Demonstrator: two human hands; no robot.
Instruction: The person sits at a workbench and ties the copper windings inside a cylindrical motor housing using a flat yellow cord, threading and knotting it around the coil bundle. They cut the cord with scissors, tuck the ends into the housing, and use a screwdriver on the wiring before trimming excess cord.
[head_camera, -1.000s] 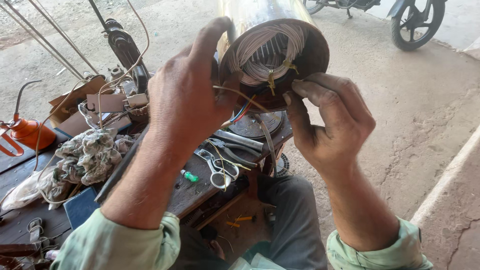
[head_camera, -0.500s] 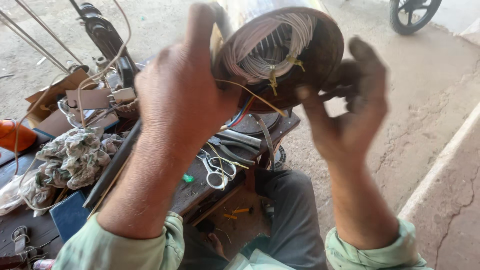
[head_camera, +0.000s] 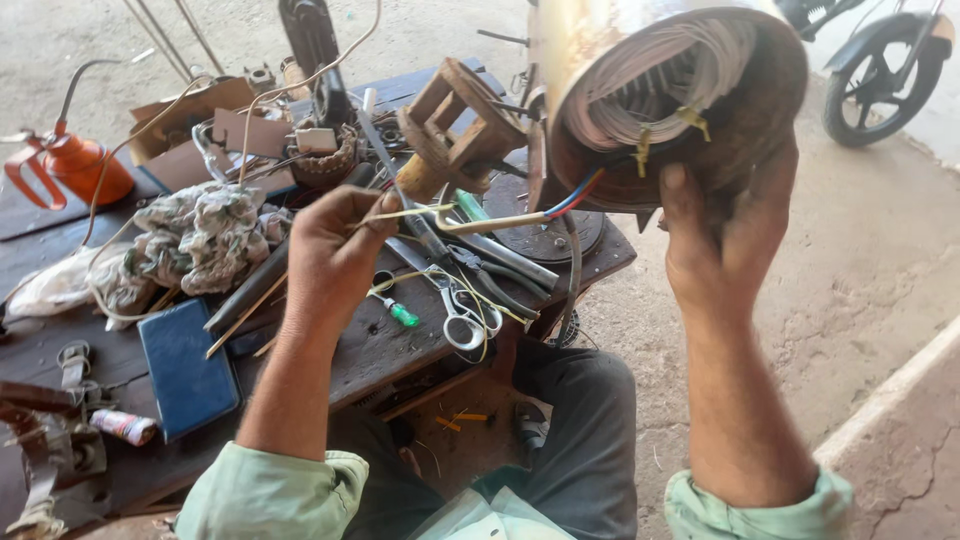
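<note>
The right hand (head_camera: 725, 225) is reaching up, fingers gripping the underside of the motor stator (head_camera: 690, 100). The left hand (head_camera: 335, 245) is hovering left of and below it, fingertips pinching, forearm extended.

Dark wooden workbench (head_camera: 380, 345) with scissors (head_camera: 462, 315), rag (head_camera: 200, 240), blue case (head_camera: 185, 368).

The motor stator (head_camera: 690, 95), a rusty brown metal cylinder, was held up tilted with its open end toward the camera, showing pale wire windings bound with yellow ties inside. A sleeved lead wire (head_camera: 500, 220), cream with red and blue cores at its root, ran leftward from the winding, taut and nearly level.
</note>
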